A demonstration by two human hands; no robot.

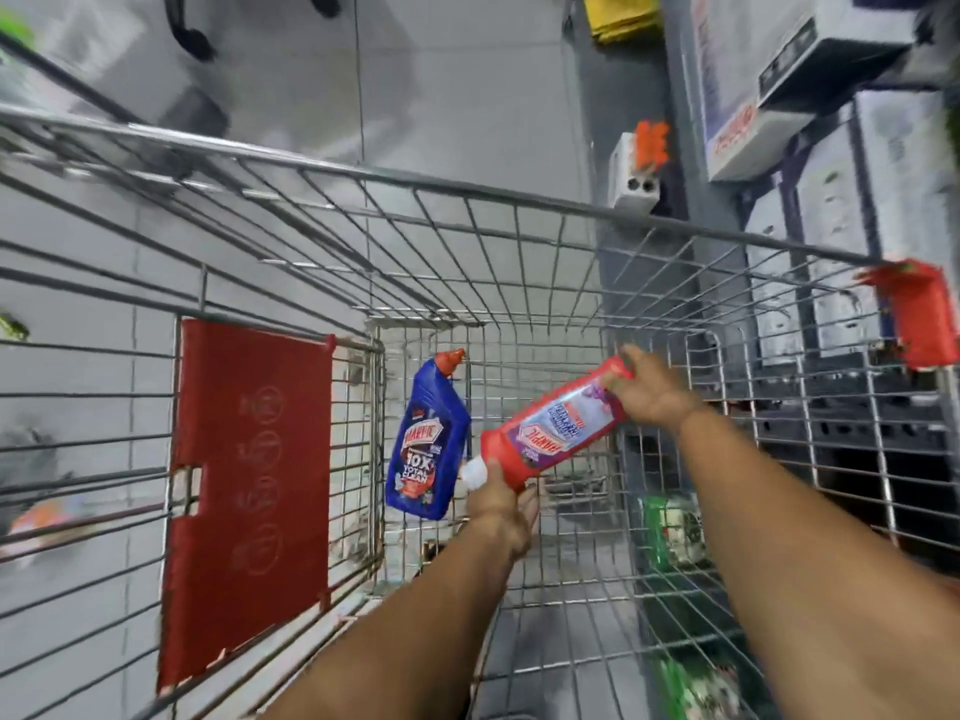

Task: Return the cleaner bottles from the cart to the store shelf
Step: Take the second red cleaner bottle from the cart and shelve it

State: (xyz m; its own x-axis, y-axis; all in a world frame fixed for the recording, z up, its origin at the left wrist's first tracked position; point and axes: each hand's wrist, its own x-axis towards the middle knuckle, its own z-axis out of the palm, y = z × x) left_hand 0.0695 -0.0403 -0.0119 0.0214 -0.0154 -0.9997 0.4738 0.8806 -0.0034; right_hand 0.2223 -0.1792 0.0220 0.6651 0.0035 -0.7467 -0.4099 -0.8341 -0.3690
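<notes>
Head view. Holding red cleaner bottle [551, 429] crosswise over cart [467, 189], both hands clamped on it: left hand [501, 504] gripping at white cap end, right hand [652, 392] gripping at base end. Tilting slightly, cap end lower.

Risks, as judged: slipping at cap end, left-hand grip looking shallow, mostly fingertips under neck; dropping into basket or knocking blue cleaner bottle [427, 444] likely if right hand releases first. Snagging on wire wall possible while lifting out toward right. Cap seating not verifiable; leaking not excluded.

Leaning against cart's inner wall beside red seat flap [249, 491]: blue cleaner bottle, nozzle up, untouched, just left of left hand, not in contact so far as visible. Showing at right, well apart from both hands: store shelf [831, 210], stocked with boxes.
</notes>
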